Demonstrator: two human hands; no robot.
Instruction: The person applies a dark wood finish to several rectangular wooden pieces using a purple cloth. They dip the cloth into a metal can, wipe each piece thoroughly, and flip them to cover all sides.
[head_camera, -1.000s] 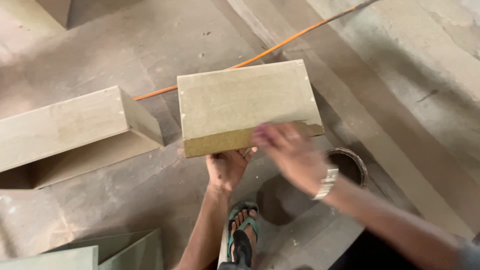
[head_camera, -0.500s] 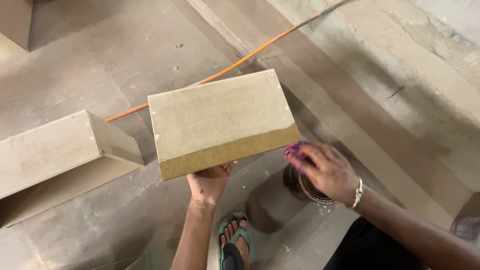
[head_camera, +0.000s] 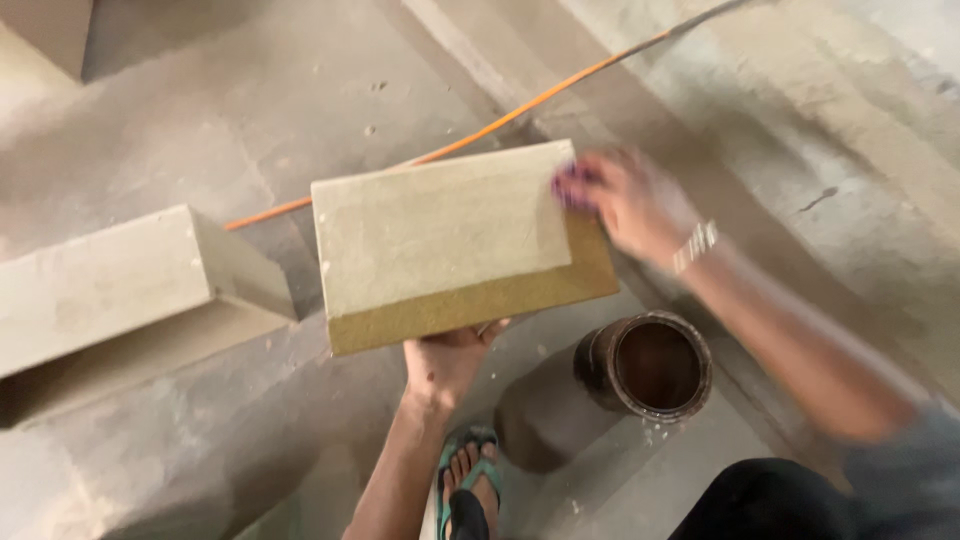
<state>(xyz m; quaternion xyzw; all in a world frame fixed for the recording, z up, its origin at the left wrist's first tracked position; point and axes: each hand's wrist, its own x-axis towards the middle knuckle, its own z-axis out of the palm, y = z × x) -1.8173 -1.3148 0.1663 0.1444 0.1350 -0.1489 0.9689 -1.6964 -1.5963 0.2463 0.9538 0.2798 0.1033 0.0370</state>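
Note:
My left hand (head_camera: 450, 362) grips a flat rectangular wooden box (head_camera: 440, 235) from below, at its near edge, and holds it above the floor. The top of the box is pale greenish-grey and the near side is bare yellowish-brown. At the box's right far corner, my right hand (head_camera: 632, 202), blurred by motion, presses a small purple pad (head_camera: 568, 186) held in its fingertips. A metal watch band sits on that wrist.
A round tin (head_camera: 645, 365) of dark brown liquid stands on the concrete floor below my right arm. A similar pale box (head_camera: 120, 285) lies at the left, another (head_camera: 45, 30) at the top left corner. An orange cable (head_camera: 520, 105) crosses the floor. My sandalled foot (head_camera: 465, 490) is below.
My right hand rose from over the tin to the box's right far corner with the purple pad. The box stays in my left hand.

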